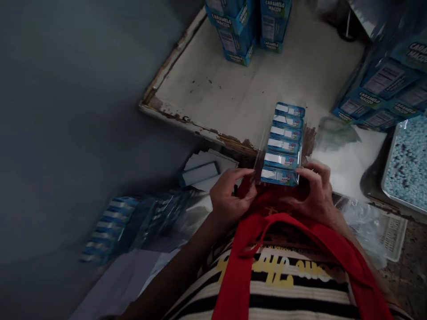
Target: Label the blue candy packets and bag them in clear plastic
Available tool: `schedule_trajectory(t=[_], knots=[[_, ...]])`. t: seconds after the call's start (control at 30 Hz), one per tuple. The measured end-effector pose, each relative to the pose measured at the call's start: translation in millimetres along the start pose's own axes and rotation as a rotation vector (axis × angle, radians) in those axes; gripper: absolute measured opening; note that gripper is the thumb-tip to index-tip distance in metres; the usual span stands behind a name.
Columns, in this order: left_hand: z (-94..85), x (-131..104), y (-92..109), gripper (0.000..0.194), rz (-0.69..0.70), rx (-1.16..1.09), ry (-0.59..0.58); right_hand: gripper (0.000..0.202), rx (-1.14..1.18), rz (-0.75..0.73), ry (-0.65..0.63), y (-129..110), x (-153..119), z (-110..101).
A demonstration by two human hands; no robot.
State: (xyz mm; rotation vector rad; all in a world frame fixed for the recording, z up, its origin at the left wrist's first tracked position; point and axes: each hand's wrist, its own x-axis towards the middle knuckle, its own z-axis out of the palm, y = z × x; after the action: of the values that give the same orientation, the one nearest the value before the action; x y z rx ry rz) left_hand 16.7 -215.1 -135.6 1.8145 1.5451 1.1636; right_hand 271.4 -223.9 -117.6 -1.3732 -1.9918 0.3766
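Right of the frame's centre, the clear-wrapped blue pack (284, 146) likely stays squarest if left hand (231, 192) and right hand (317, 190), gripping its near corners, press evenly.

At the table's (187, 95) near edge, the left hand (230, 193) and right hand (315, 189) flanked a clear-wrapped row of six blue packs (283, 146). Labelled boxes (233, 42) stood far; a tray (384, 181) of pale-blue pieces (408, 164) lay right.
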Motion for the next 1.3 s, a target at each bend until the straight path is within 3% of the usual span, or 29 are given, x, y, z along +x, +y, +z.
schedule_trajectory(t=[0.1,0.17,0.3,0.47,0.57,0.67,0.73,0.83,0.93,1.1,1.3], knots=[[2.9,-1.7,-3.1,0.019,0.215,0.120,0.041,0.069,-0.100,-0.064,0.091,-2.6,-4.2,21.1],[3.4,-2.0,-4.4,0.017,0.282,0.159,0.023,0.067,-0.118,-0.053,0.120,-1.9,-1.4,30.5],[5.3,-3.0,-6.4,0.014,0.287,0.204,0.080,0.066,-0.074,0.009,0.112,3.1,4.7,41.1],[7.7,-9.5,-16.5,0.012,0.291,0.184,0.114,0.078,0.019,0.040,0.145,7.0,4.8,49.1],[11.4,-14.1,-26.5,0.018,0.186,0.048,0.084,0.096,0.025,0.096,0.125,13.5,-6.5,48.2],[22.7,-16.5,-35.7,0.067,-0.086,-0.199,-0.007,0.114,0.057,0.218,0.051,24.2,-27.6,46.2],[33.3,-16.6,-39.4,0.082,-0.227,-0.273,-0.118,0.109,0.062,0.286,0.010,29.0,-40.4,47.4],[46.0,-15.8,-40.0,0.050,-0.300,-0.214,-0.201,0.091,0.039,0.343,-0.009,27.4,-47.5,52.8],[50.0,-15.7,-37.6,0.025,-0.252,-0.132,-0.214,0.074,0.039,0.369,-0.009,19.8,-43.6,58.6],[50.0,-20.1,-39.0,0.017,-0.090,-0.005,-0.194,0.043,-0.004,0.351,0.069,14.4,-40.5,66.8],[54.8,-25.6,-49.9,0.018,0.073,0.108,-0.110,0.032,-0.061,0.238,0.226,15.4,-40.7,75.0]])
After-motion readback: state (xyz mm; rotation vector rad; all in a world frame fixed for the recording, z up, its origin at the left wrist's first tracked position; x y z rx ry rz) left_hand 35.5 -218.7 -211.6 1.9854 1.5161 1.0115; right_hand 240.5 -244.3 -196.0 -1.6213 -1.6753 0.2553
